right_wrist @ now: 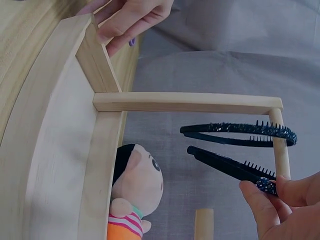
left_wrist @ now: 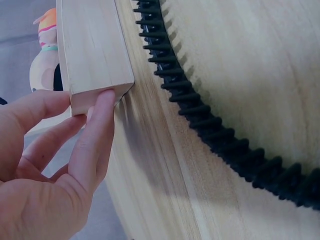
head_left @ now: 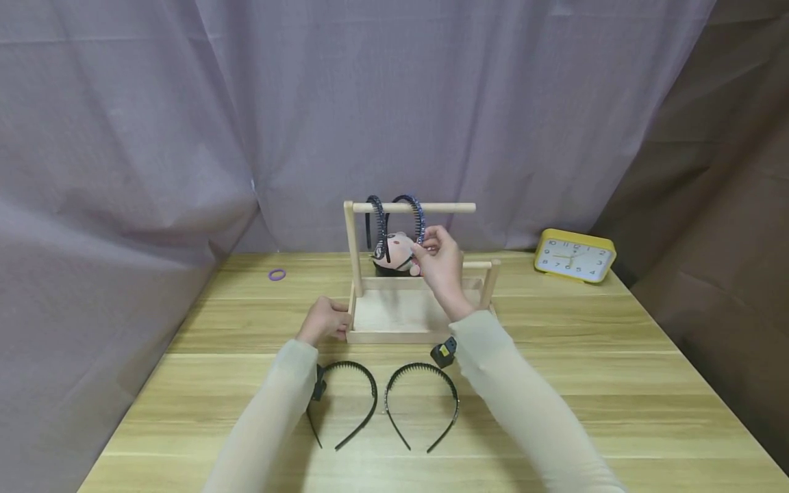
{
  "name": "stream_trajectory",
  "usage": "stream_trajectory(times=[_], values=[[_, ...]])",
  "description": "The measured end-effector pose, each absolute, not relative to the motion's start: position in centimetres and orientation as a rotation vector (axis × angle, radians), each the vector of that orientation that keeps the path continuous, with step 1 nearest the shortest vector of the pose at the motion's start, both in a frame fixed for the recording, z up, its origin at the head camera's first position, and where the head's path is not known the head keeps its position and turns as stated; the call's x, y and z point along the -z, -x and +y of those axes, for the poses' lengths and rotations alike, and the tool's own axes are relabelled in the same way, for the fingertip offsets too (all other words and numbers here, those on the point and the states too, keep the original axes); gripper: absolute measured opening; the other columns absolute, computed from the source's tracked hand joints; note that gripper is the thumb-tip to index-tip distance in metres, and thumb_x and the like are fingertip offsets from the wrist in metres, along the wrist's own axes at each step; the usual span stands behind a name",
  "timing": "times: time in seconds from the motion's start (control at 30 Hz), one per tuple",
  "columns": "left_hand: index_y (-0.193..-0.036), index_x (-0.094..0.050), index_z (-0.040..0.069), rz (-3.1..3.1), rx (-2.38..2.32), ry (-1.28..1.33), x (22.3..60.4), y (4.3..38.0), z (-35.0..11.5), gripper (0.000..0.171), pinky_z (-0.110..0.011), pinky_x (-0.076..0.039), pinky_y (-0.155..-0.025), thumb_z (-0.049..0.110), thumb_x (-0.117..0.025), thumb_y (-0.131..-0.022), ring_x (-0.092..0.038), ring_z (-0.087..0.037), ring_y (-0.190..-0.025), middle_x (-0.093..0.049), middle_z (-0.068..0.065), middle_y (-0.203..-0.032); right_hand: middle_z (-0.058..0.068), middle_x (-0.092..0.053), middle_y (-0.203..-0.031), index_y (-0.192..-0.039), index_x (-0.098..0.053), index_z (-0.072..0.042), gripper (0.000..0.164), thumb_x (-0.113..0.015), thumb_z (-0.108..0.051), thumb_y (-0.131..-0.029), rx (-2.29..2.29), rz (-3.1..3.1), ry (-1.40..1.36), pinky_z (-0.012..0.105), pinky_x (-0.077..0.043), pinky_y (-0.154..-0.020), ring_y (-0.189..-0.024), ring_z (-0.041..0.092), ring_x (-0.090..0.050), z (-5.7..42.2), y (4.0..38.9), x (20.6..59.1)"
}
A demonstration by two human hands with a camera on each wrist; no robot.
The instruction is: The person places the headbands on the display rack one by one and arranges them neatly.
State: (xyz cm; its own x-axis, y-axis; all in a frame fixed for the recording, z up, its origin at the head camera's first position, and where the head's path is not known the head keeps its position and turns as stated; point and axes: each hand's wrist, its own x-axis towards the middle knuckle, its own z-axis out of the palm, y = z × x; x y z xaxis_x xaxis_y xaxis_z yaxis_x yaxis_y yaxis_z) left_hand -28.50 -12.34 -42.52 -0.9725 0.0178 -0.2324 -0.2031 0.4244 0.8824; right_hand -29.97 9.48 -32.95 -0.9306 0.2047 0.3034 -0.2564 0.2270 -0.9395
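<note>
Right hand (head_left: 440, 263) pinched the glittery headband (head_left: 420, 216) hung on the wooden rack (head_left: 394, 337); left hand (head_left: 324, 320) gripped the rack's side. Headband seemed light, springy; best held near an end.

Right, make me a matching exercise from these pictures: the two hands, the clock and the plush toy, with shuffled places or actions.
Column one:
1. Left hand
2. Clock
3. Right hand
4. Plush toy

Column two:
A. Behind the wooden rack, as the head view shows it
B. Pinching a glittery headband
C. Touching the rack's left end
D. On the table, well to the right of the rack

Right pairs: 1-C, 2-D, 3-B, 4-A
</note>
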Motion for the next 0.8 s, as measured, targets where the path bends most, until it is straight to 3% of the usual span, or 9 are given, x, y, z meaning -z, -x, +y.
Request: stream_trajectory(times=[0.1, 0.27, 0.37, 0.63, 0.8], values=[[-0.122, -0.060, -0.013, 2.467, -1.583, 0.163, 42.5, 28.5, -12.3, 0.037, -0.034, -0.065, -0.071, -0.003, -0.060, -0.087, -0.068, -0.022, -0.075, -0.069, -0.028, -0.100, 0.018, -0.064, -0.096, -0.109, -0.058, 0.005, 0.026, -0.068, 0.004, -0.086, -1.739, -2.159, -0.056, 0.020, -0.062, -0.062, -0.077, 0.022, -0.064, 9.1, 29.9, 32.9], [-0.122, -0.060, -0.013, 2.464, -1.595, 0.165, 42.6, 28.6, -12.3, 0.036, -0.034, -0.065, -0.070, -0.004, -0.061, -0.087, -0.071, -0.029, -0.081, -0.069, -0.029, -0.101, 0.019, -0.066, -0.096, -0.108, -0.059, 0.003, 0.024, -0.068, 0.003, -0.086, -1.699, -2.196, -0.070, 0.031, -0.064, -0.062, -0.083, 0.036, -0.068, 8.6, 29.8, 33.0], [-0.122, -0.060, -0.013, 2.467, -1.597, 0.161, 42.6, 28.6, -12.2, 0.036, -0.034, -0.065, -0.070, -0.003, -0.061, -0.088, -0.071, -0.031, -0.084, -0.069, -0.030, -0.102, 0.019, -0.067, -0.096, -0.107, -0.058, 0.003, 0.023, -0.068, 0.002, -0.086, -1.673, -2.220, -0.076, 0.031, -0.064, -0.063, -0.086, 0.039, -0.068, 8.3, 29.8, 33.1], [-0.123, -0.060, -0.013, 2.471, -1.586, 0.164, 42.7, 28.7, -12.2, 0.037, -0.033, -0.065, -0.069, -0.003, -0.061, -0.088, -0.070, -0.027, -0.080, -0.069, -0.029, -0.103, 0.017, -0.068, -0.099, -0.103, -0.056, -0.001, 0.019, -0.068, -0.003, -0.088, -1.610, -2.260, -0.074, 0.028, -0.063, -0.068, -0.085, 0.028, -0.068, 7.7, 29.5, 33.0], [-0.123, -0.060, -0.013, 2.471, -1.592, 0.167, 42.9, 28.7, -12.2, 0.038, -0.032, -0.065, -0.068, -0.003, -0.061, -0.087, -0.069, -0.023, -0.075, -0.069, -0.029, -0.100, 0.017, -0.068, -0.102, -0.103, -0.056, -0.001, 0.018, -0.068, -0.006, -0.089, -1.600, -2.283, -0.086, 0.032, -0.062, -0.072, -0.088, 0.028, -0.066, 7.4, 29.4, 32.9]])
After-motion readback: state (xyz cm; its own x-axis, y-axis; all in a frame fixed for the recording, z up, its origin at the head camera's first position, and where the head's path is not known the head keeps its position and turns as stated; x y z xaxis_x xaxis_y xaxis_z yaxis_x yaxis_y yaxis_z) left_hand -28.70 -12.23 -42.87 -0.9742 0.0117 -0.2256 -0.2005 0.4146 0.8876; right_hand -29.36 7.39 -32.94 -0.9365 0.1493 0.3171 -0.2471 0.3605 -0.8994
